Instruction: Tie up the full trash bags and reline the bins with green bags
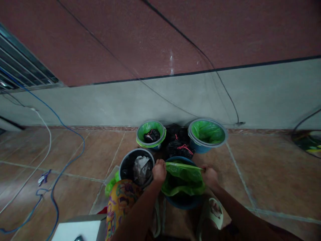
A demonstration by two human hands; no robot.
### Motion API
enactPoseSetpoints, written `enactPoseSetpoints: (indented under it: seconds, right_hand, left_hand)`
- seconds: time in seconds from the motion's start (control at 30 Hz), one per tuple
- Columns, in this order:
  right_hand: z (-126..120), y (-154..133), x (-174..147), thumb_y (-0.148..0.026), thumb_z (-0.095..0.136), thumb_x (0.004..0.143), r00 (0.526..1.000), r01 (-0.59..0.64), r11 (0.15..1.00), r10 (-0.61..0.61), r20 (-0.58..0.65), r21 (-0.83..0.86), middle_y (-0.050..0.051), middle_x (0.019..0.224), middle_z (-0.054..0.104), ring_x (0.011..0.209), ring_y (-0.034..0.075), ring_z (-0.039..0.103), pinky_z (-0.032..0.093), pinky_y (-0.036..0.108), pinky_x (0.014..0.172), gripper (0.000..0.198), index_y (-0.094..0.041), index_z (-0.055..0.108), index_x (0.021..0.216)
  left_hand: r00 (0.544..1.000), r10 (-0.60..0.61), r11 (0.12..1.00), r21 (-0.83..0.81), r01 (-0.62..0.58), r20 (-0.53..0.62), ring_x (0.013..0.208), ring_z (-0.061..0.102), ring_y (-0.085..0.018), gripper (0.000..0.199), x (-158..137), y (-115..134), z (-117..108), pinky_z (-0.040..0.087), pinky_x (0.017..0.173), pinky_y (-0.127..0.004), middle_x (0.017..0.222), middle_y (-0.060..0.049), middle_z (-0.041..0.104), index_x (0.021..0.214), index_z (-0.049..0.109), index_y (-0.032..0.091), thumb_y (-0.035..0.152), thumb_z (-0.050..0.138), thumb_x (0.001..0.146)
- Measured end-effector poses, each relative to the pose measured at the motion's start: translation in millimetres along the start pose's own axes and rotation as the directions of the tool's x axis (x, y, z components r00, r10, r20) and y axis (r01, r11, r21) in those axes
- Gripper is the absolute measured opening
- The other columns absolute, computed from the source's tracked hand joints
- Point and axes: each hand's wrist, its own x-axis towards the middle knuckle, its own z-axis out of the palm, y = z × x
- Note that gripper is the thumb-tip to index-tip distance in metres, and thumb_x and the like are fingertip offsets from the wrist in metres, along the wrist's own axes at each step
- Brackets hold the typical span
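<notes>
Left hand: our left hand [159,170] is closed in a fist on the near-left edge of the green liner bag [184,179], gripping the film at the rim of the blue bin [183,201].
Right hand: our right hand [209,175] is closed on the opposite edge of the same bag, so the top edge runs taut and straight between our two fists.
Bag position: it hangs inside the blue bin right in front of our feet, its mouth partly pulled over the rim, its body sagging down inside.
Handling: we judge the film thin, very light and limp; it crumples, slides easily on smooth plastic and could tear if pulled hard at one spot.
Where to hold: the edge of the mouth, bunched in each fist as we have it, spreads the pull better than a fingertip pinch.
Bin: rigid and light by the look of it, so it may shift on the tiles when we tug.
Neighbours: a grey bin holding crumpled paper [136,167] sits just beside our left hand; tied black bags [178,144] lie behind, between two green-lined bins [151,134] [207,134] against the wall.
</notes>
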Motion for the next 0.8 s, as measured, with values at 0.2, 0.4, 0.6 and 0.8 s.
enactPoseSetpoints:
  seconds: [0.2,0.4,0.6,0.8]
  right_hand:
    - [1.3,-15.4,2.2,-0.027,0.049,0.086,0.991,0.087,0.995,-0.083,0.101,-0.041,0.009,0.094,0.073,0.087,0.022,0.068,0.046,0.027,0.070,0.038,-0.014,0.065,0.118]
    - [-6.2,-27.2,14.2,-0.025,0.042,0.090,0.989,0.077,0.990,-0.061,0.134,-0.117,0.008,0.089,0.075,0.083,0.020,0.069,0.042,0.025,0.064,0.031,-0.021,0.074,0.091]
    - [-4.5,-51.0,8.8,-0.045,0.041,0.094,0.969,0.201,0.956,-0.162,0.187,-0.213,0.012,0.098,0.073,0.089,0.023,0.069,0.047,0.029,0.073,0.040,-0.019,0.068,0.109]
    - [3.5,-58.4,2.7,-0.024,0.047,0.091,0.937,0.335,0.874,-0.268,0.227,-0.351,0.017,0.108,0.070,0.101,0.028,0.065,0.046,0.035,0.083,0.028,-0.015,0.071,0.102]
  left_hand:
    - [0.996,-0.019,0.995,0.100,0.011,0.086,0.099,0.063,-0.022,0.022,15.1,10.7,6.1,0.043,0.078,-0.029,0.106,-0.011,0.064,0.109,0.055,0.018,0.029,0.041,0.096]
    - [0.996,-0.021,1.000,-0.018,0.023,0.089,0.096,0.063,-0.020,0.017,34.8,4.9,11.3,0.041,0.079,-0.028,0.101,-0.010,0.067,0.102,0.056,0.018,0.020,0.042,0.094]
    - [0.995,0.003,0.983,-0.184,0.016,0.100,0.087,0.064,-0.016,0.018,42.1,0.9,17.2,0.042,0.079,-0.026,0.090,-0.005,0.067,0.097,0.057,0.019,0.018,0.039,0.095]
    - [0.988,0.128,0.916,-0.393,-0.083,0.089,0.087,0.063,-0.014,0.017,39.4,-7.2,22.5,0.046,0.081,-0.025,0.093,-0.003,0.068,0.097,0.063,0.018,0.027,0.049,0.090]
